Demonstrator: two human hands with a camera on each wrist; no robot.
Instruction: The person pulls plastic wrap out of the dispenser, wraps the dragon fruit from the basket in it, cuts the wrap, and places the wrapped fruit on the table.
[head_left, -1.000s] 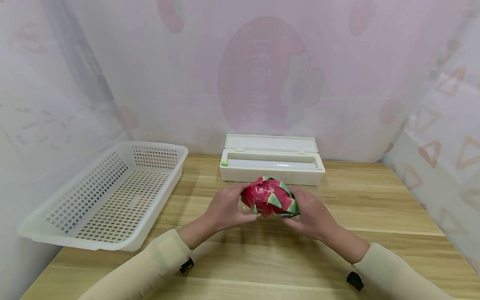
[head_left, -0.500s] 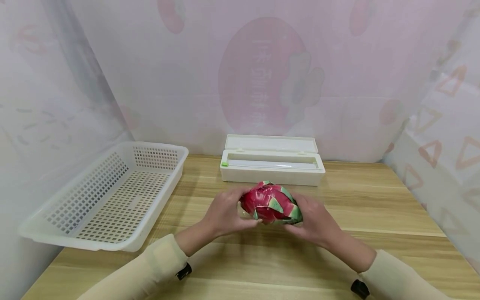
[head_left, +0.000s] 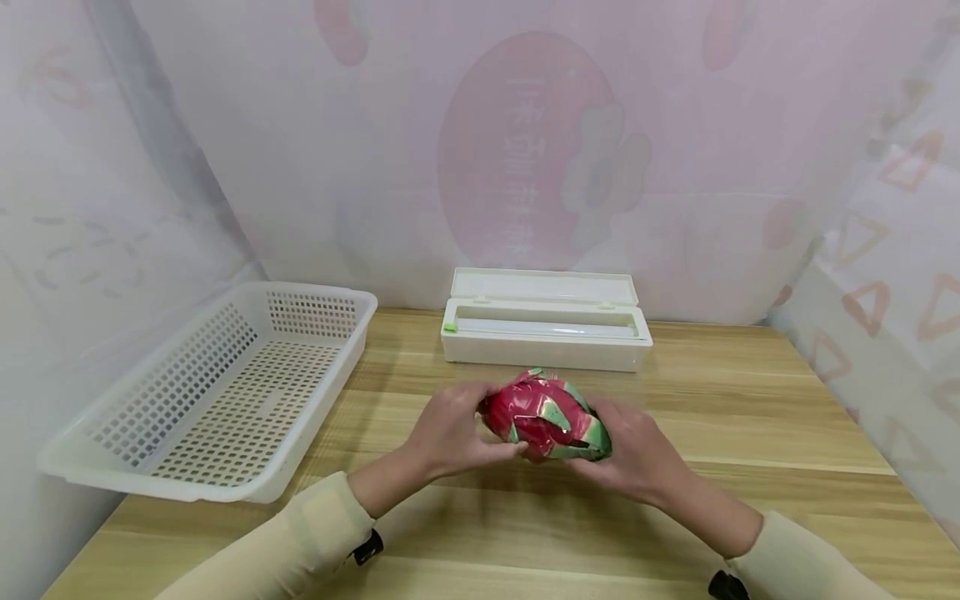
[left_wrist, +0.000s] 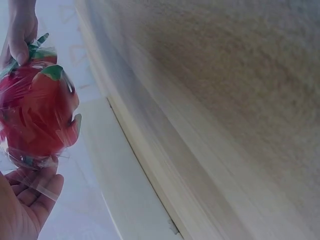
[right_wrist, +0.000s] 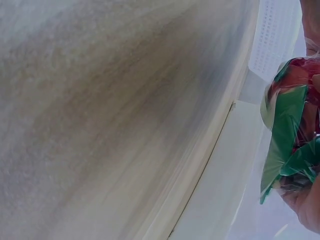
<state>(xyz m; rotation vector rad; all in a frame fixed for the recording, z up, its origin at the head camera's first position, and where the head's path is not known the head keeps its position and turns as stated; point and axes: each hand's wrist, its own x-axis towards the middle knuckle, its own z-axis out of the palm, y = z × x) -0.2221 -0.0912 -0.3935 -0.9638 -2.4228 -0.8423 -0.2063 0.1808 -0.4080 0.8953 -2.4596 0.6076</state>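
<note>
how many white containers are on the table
2. A slotted basket lies at the left edge, and a long box with its lid open sits at the back, behind the wrapped dragon fruit. The views show no others.

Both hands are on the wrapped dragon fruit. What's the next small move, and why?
Probably smooth the loose film under the dragon fruit: the left wrist view shows clear wrap trailing by the left hand, while the right hand steadies it.

Wooden table (right_wrist: 100,115): blurred grain, fills most of the view. Dragon fruit (right_wrist: 292,125): red with green scales, film-wrapped, at the table's far right. Right hand (right_wrist: 307,207): beneath fruit, touching. White perforated basket (right_wrist: 272,40): beyond the table edge.
</note>
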